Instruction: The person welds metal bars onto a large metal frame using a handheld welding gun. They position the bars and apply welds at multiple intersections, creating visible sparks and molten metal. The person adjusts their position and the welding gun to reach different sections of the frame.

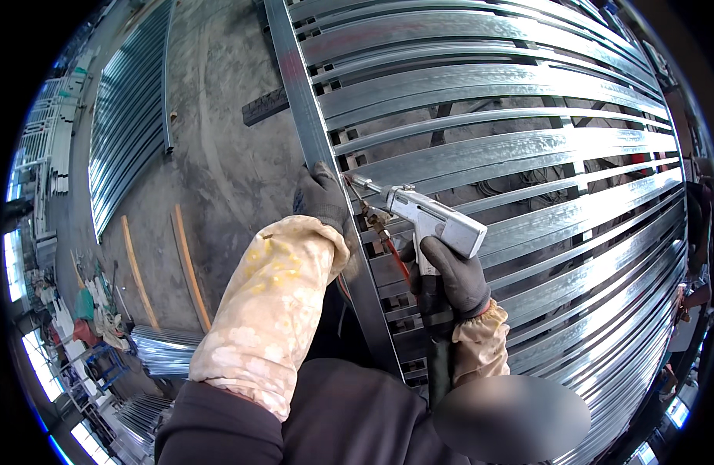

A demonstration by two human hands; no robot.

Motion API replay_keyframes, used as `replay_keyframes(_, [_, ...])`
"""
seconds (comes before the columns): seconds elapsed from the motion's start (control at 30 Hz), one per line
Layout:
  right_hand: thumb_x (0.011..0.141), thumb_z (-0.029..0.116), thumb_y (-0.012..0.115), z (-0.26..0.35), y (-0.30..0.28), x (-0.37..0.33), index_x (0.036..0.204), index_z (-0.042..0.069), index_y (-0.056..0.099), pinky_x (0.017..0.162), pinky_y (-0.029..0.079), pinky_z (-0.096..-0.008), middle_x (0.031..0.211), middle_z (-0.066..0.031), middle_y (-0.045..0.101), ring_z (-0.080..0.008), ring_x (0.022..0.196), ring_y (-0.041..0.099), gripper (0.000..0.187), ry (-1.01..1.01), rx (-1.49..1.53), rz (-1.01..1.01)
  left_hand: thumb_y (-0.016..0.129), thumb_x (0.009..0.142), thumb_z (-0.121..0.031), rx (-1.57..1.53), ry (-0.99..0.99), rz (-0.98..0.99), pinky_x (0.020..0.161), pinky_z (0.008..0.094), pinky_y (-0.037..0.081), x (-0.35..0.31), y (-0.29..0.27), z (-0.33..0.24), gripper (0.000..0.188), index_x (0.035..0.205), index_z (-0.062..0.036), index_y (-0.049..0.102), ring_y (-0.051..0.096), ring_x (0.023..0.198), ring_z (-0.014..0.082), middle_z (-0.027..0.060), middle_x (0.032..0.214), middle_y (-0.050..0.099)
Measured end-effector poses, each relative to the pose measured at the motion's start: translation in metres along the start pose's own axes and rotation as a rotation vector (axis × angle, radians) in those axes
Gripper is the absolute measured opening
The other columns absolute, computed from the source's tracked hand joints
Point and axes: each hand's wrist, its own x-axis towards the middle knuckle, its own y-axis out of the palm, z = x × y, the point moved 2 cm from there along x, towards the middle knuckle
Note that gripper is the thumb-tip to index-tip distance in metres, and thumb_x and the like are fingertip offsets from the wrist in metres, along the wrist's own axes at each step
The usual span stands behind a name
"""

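Observation:
My right hand (456, 277), in a dark glove, is closed round the grip of a silver-grey welding gun (434, 215). A thick black cable (437, 341) runs down from the grip. The gun's narrow nozzle points left at the inner side of a long steel rail (306, 116). Under the nozzle sit a brass fitting (376, 222) and a red hose (398, 260). Close to the nozzle tip, my gloved left hand (323, 191) is wrapped over the same rail; part of its fingers is hidden. A pale patterned sleeve covers my left forearm.
Many shiny steel tubes (481, 155) run rightward from the rail, with gaps between them. A dark beam (265, 107) juts out left. Farther left, a stack of tubes (136, 101) and two wooden strips (190, 267) lie on the concrete floor (225, 139).

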Motion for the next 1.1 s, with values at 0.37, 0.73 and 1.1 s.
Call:
replay_keyframes(0.37, [0.1,0.028,0.057,-0.001,-0.001,-0.001,0.093,-0.002,0.066,0.048,0.048,-0.0272,0.065,-0.0082,0.063,-0.0162,0.052,0.061,0.032,0.009,-0.004,-0.027,0.036,0.102,-0.047,-0.044,0.027,-0.019,0.094,0.0568,0.045,0.002,0.01,0.007,0.055,0.119,-0.0003,0.06,0.058,0.11,0.0522,0.0311,0.116,0.064])
replay_keyframes(0.73, [0.1,0.027,0.058,-0.005,-0.003,0.002,0.094,-0.002,0.066,0.048,0.048,-0.0269,0.066,-0.0085,0.063,-0.0162,0.052,0.062,0.031,0.006,0.013,-0.022,0.037,0.102,-0.046,-0.024,0.022,-0.037,0.092,0.0577,0.046,0.001,0.009,0.005,0.052,0.117,-0.002,0.061,0.058,0.107,0.053,0.031,0.113,0.065])
replay_keyframes(1.1, [0.1,0.03,0.059,-0.008,-0.007,0.001,0.094,-0.002,0.066,0.047,0.047,-0.0268,0.068,-0.0087,0.063,-0.0164,0.051,0.061,0.034,-0.003,-0.008,0.001,0.037,0.102,-0.044,-0.039,0.022,0.009,0.092,0.0571,0.046,0.001,0.006,0.004,0.051,0.12,-0.0026,0.059,0.058,0.108,0.0532,0.0308,0.115,0.064])
